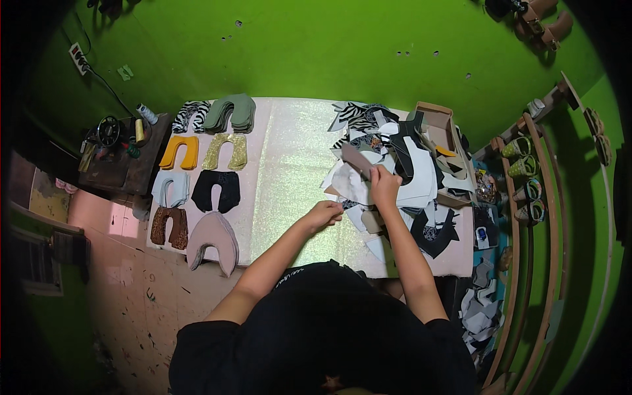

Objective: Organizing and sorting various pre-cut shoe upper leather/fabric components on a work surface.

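Note:
A taupe cut piece point(356, 160), curved and flat, is pinched in my right hand point(386, 183) above a heap of scraps. My left hand point(325, 214) is at the heap's left edge, its fingers curled closed. Whether anything is between those fingertips I cannot make out. Below both hands lie pale offcuts point(415, 187), mixed with zebra-print pieces point(365, 117) and black pieces point(438, 234). Stacked U-shaped pieces stand in two columns at the left: green point(232, 112), orange point(179, 151), gold point(224, 151), black point(216, 191), leopard-print point(169, 226) and pink point(212, 243) among them.
An open cardboard box point(434, 115) with scraps stands at the table's right end. Glittery cloth covers the tabletop point(283, 158). A sewing machine table point(125, 164) is at the left. Sandals point(523, 166) hang on a wooden rack point(553, 217) at right, above more scraps point(482, 306).

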Action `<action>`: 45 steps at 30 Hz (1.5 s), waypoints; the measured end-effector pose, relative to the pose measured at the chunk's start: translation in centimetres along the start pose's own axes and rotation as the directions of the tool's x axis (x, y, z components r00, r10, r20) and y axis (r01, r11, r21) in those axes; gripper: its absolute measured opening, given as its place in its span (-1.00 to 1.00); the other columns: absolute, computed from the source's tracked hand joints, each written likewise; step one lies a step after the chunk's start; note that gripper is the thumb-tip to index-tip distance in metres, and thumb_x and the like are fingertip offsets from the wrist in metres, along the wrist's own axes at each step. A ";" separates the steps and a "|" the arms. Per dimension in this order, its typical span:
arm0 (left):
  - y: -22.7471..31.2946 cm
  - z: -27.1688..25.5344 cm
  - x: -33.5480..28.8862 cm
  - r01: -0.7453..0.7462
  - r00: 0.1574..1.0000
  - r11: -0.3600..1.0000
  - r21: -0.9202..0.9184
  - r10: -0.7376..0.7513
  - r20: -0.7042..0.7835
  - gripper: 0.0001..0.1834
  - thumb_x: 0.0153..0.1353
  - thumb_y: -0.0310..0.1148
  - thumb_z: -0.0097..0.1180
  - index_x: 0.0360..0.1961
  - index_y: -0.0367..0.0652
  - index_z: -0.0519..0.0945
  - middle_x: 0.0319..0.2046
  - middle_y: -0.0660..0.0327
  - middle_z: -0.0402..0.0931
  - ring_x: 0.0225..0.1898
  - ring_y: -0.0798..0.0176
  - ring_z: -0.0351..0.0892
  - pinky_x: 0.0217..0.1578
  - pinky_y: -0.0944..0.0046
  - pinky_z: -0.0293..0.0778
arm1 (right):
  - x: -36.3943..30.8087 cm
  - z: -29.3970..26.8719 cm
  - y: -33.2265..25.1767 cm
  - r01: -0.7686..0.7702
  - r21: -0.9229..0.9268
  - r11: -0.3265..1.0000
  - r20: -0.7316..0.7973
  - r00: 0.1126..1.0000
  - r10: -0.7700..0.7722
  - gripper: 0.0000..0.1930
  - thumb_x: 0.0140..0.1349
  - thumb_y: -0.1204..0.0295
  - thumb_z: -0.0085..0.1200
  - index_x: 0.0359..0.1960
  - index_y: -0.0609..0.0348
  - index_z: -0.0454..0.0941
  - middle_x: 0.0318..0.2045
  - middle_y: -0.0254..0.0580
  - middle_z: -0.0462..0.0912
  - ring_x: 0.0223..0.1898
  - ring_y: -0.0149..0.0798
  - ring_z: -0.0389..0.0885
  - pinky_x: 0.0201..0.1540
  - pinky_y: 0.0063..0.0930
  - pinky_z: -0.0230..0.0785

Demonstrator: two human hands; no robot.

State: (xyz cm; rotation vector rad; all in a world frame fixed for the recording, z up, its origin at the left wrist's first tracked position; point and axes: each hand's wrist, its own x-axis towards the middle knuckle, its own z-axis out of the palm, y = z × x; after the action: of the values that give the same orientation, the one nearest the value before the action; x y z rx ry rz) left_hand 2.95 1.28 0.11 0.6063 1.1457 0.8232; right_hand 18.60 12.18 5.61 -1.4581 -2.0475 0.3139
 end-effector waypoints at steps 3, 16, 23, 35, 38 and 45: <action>-0.2 1.1 2.0 0.063 0.998 0.975 -0.211 -0.065 -0.004 -0.69 0.19 -0.29 -0.09 -0.11 -0.25 0.36 -0.14 0.21 0.40 -0.13 0.28 0.42 -0.10 0.30 0.34 | 1.2 -0.7 -0.3 -0.107 0.219 0.970 0.015 0.994 0.107 -0.79 0.17 0.32 -0.11 -0.42 0.19 0.49 -0.58 -0.03 0.55 -0.48 -0.01 0.50 -0.28 -0.22 0.19; 0.8 3.1 6.3 0.150 0.949 0.570 -0.808 -0.312 -0.044 -0.70 0.08 -0.27 0.02 -0.20 -0.16 0.30 -0.16 0.11 0.31 -0.03 0.14 0.30 0.04 0.13 0.21 | 0.9 -1.9 2.1 -0.086 0.659 0.748 -0.152 0.958 0.245 -0.82 0.21 0.45 -0.16 -0.29 0.32 0.41 -0.42 -0.26 0.50 -0.40 -0.47 0.42 -0.32 -0.61 0.28; 1.3 3.5 6.2 0.094 0.941 0.434 -0.896 -0.334 -0.062 -0.65 0.09 -0.29 0.06 -0.17 -0.20 0.28 -0.21 0.12 0.29 -0.08 0.15 0.31 -0.01 0.20 0.32 | 0.3 -2.5 2.2 -0.124 0.772 0.623 -0.089 0.950 0.299 -0.84 0.21 0.51 -0.19 -0.24 0.34 0.36 -0.40 -0.22 0.50 -0.37 -0.48 0.44 -0.30 -0.64 0.29; 3.5 5.9 4.0 -0.051 0.945 0.577 -0.815 -0.237 -0.226 -0.77 0.12 -0.29 0.02 -0.27 -0.16 0.32 -0.30 0.20 0.26 -0.21 0.27 0.31 -0.12 0.25 0.37 | -0.4 -2.6 2.5 -0.139 0.805 0.577 -0.054 0.951 0.305 -0.85 0.21 0.51 -0.20 -0.25 0.34 0.35 -0.39 -0.18 0.52 -0.38 -0.45 0.46 -0.30 -0.61 0.31; 4.7 6.1 4.0 0.013 0.928 0.670 -0.742 -0.285 -0.241 -0.83 0.12 -0.23 0.03 -0.38 -0.06 0.38 -0.41 0.29 0.29 -0.36 0.36 0.31 -0.30 0.34 0.37 | -0.5 -2.4 3.0 -0.129 0.813 0.568 -0.062 0.951 0.304 -0.85 0.21 0.52 -0.20 -0.24 0.34 0.34 -0.39 -0.18 0.52 -0.38 -0.46 0.46 -0.31 -0.62 0.31; 3.1 2.8 8.0 0.079 0.906 0.941 -0.328 -0.205 -0.371 -0.78 0.11 -0.21 -0.10 -0.30 -0.10 0.41 -0.45 0.24 0.38 -0.52 0.30 0.40 -0.41 0.17 0.42 | -1.0 -2.9 2.0 -0.146 0.832 0.535 -0.059 0.936 0.346 -0.87 0.21 0.54 -0.19 -0.22 0.29 0.30 -0.41 -0.24 0.50 -0.40 -0.52 0.42 -0.34 -0.66 0.27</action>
State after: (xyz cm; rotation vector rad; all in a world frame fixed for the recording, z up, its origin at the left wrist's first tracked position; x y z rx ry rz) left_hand 6.29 9.58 -0.96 0.0881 1.3801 1.0012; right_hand 22.08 11.55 6.56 -1.0776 -1.1816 1.0305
